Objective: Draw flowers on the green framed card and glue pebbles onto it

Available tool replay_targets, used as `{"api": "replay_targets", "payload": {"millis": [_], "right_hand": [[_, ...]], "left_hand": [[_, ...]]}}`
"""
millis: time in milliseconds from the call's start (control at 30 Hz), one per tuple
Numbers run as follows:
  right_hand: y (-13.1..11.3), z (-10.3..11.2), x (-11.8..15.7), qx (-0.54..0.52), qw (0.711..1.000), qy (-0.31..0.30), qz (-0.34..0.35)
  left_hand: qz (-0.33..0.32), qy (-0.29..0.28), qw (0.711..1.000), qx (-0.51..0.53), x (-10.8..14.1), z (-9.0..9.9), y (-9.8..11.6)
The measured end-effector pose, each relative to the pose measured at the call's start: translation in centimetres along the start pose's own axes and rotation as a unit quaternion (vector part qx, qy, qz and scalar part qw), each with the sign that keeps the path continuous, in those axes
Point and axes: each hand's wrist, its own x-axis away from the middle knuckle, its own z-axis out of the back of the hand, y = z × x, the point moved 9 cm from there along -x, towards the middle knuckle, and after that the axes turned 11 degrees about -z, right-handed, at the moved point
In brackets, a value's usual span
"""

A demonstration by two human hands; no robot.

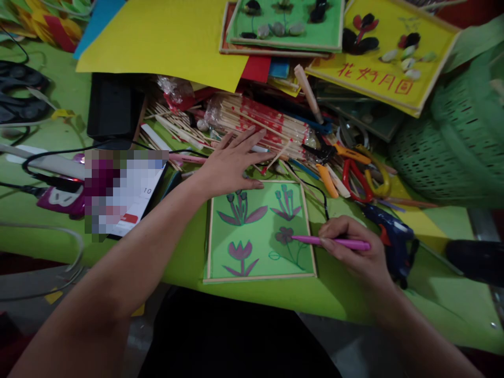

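I have my right grip pinching the pink pen over the green picture, my left grip (fingers splayed) by its top edge.

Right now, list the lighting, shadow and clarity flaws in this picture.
Head view: dim overall; shadow over the lower right of the green framed drawing, beside the right hand; glints on plastic wrapping; blocky pixelation hiding part of the lit screen.
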Motion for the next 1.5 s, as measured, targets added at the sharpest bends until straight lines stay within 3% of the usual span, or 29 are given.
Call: {"api": "replay_targets", "payload": {"millis": [300,733,967,1500], "right_hand": [[0.52,-0.12,0.17,-0.021,0.999,-0.032,-0.005],[0.28,0.03,0.06,-0.009,1.000,-0.011,0.000],[0.37,-0.20,0.17,-0.005,0.999,-0.042,0.002],[0.72,-0.04,0.14,-0.014,0.999,-0.035,0.002]], "left_hand": [[-0.013,0.004,1.000,-0.011,0.04,0.07,0.13],[-0.009,0.001,1.000,-0.006,-0.02,0.03,0.05],[-0.011,0.018,1.000,0.009,0.05,0.09,-0.05],[-0.008,0.006,1.000,0.002,0.07,-0.29,-0.16]]}}
